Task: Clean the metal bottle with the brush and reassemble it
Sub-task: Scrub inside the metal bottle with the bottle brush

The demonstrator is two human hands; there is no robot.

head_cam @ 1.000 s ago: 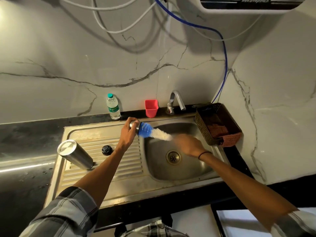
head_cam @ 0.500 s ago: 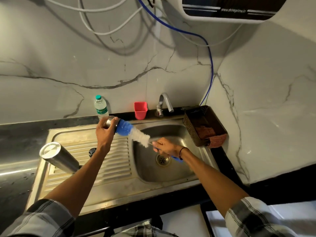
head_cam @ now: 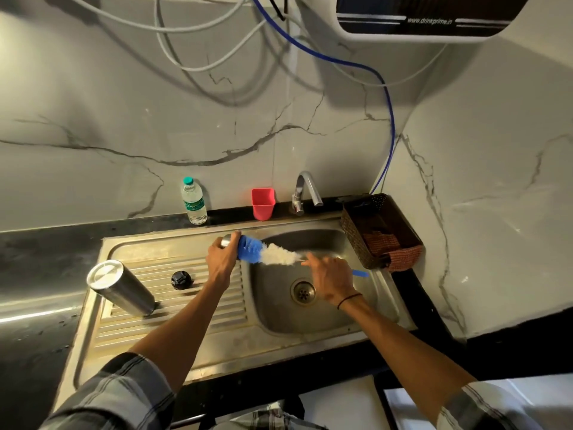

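Observation:
My left hand [head_cam: 220, 259] grips a small metal bottle part [head_cam: 226, 241] over the sink's left rim; most of it is hidden by my fingers. A bottle brush [head_cam: 266, 252] with blue and white bristles has its blue end at that part's mouth. My right hand [head_cam: 331, 279] holds the brush's blue handle [head_cam: 359, 273] above the basin. The metal bottle body [head_cam: 119, 288] lies tilted on the drainboard at the left. A black cap [head_cam: 181, 279] sits on the drainboard beside it.
The steel sink [head_cam: 356, 324] has a drain [head_cam: 303, 292] and a tap [head_cam: 305, 190] behind it. A plastic water bottle [head_cam: 193, 201] and a red cup [head_cam: 263, 203] stand by the wall. A dark basket [head_cam: 383, 231] with an orange cloth sits at the right.
The brush has moved back and forth at the mouth of the metal part; my right hand slid along the handle. The camera view has shifted slightly.

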